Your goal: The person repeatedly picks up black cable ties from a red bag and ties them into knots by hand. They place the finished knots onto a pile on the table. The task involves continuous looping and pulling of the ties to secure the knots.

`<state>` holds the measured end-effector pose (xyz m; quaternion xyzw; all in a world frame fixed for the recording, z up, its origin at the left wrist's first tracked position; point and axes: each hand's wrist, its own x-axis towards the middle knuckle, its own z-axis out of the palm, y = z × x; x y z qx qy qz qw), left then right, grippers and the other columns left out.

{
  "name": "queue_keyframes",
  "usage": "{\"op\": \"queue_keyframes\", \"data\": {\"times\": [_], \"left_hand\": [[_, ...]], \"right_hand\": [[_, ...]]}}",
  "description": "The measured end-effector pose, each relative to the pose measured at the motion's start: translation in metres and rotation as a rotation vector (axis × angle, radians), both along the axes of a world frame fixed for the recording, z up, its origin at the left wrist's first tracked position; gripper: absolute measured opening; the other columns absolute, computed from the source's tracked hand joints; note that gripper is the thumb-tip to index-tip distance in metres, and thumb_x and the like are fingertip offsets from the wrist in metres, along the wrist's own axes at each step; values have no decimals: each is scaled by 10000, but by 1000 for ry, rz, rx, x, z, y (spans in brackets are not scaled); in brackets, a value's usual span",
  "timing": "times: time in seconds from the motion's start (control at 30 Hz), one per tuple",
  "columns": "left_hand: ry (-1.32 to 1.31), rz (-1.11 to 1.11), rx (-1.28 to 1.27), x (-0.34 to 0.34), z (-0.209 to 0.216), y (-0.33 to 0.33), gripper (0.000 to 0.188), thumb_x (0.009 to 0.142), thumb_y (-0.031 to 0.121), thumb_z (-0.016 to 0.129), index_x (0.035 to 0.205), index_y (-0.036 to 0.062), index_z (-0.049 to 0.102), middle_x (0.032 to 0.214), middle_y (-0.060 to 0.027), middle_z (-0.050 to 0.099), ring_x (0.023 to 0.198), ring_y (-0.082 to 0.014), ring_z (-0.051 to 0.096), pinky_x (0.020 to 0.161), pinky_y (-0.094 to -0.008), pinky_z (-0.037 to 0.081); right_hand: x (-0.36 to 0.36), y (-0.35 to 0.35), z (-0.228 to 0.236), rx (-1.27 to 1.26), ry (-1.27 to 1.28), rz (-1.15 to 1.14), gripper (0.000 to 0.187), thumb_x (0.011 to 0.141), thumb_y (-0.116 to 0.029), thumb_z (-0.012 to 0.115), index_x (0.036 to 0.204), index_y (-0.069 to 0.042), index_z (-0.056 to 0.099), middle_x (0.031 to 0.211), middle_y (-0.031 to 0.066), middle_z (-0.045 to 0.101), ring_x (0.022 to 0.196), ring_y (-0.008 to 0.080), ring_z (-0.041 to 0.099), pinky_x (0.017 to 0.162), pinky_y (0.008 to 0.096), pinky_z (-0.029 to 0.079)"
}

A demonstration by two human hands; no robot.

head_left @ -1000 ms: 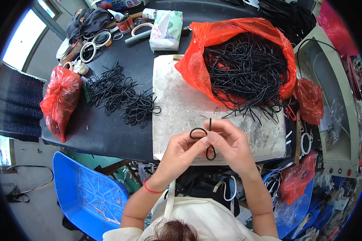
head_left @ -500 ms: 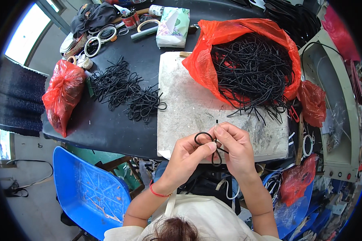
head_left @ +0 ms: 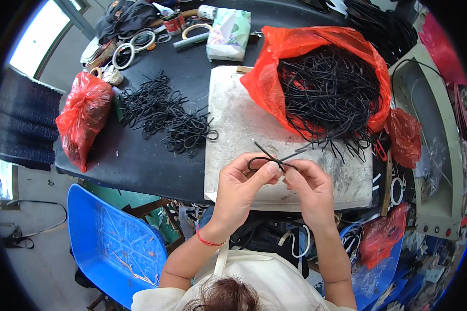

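A thin black cord (head_left: 264, 160), looped into a bow-like shape, is held between both hands above the front of the pale board (head_left: 238, 116). My left hand (head_left: 243, 181) pinches its crossing with thumb and forefinger, and a loop stands out over that hand. My right hand (head_left: 308, 184) is closed with its fingertips on the other side of the cord. Two loose ends point away from me. Beyond the hands, an open red plastic bag (head_left: 267, 85) is full of tangled black cords (head_left: 329, 88). Looped black cords (head_left: 166, 114) are heaped left of the board.
A tied red bag (head_left: 83, 116) stands at the table's left. Tape rolls (head_left: 123, 56), a tissue pack (head_left: 228, 33) and a glue can (head_left: 174, 22) lie at the back. A blue plastic chair (head_left: 114, 243) is at lower left, and a grey machine casing (head_left: 436, 171) at right.
The cord in my hands has turned: its lower loop no longer hangs down, and two ends now stick out away from me. My right hand has shifted slightly right and nearer.
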<state>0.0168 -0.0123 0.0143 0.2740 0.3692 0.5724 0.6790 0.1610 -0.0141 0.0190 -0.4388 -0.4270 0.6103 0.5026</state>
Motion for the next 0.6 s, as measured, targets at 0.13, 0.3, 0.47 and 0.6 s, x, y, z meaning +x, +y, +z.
{"op": "queue_keyframes", "data": {"times": [0.13,0.3,0.47,0.6], "left_hand": [[280,-1,48,0,2,-6,154,844,102,623,921,-28,591,777,-75,633,668,-107,606,646,-228,500],[317,30,71,5,3,-10,157,839,112,634,885,-37,608,769,-59,631,669,-77,583,612,-204,490],[321,1,4,4,3,-12,161,842,121,632,879,-33,600,754,-54,622,659,-73,579,599,-199,490],[350,-91,-37,-3,3,-8,151,846,115,624,890,-26,589,748,-60,621,646,-81,584,585,-199,491]], "right_hand": [[3,2,8,46,-131,9,112,838,-32,605,932,27,618,880,44,604,767,65,541,684,202,435],[3,1,7,91,-153,33,118,836,-21,597,935,43,614,873,51,577,765,72,535,678,204,432],[8,3,12,95,-185,103,135,838,-20,589,949,55,611,861,51,558,743,70,518,659,205,422],[17,5,10,57,-222,181,145,855,-59,582,954,42,612,840,29,546,720,59,495,631,197,404]]}}
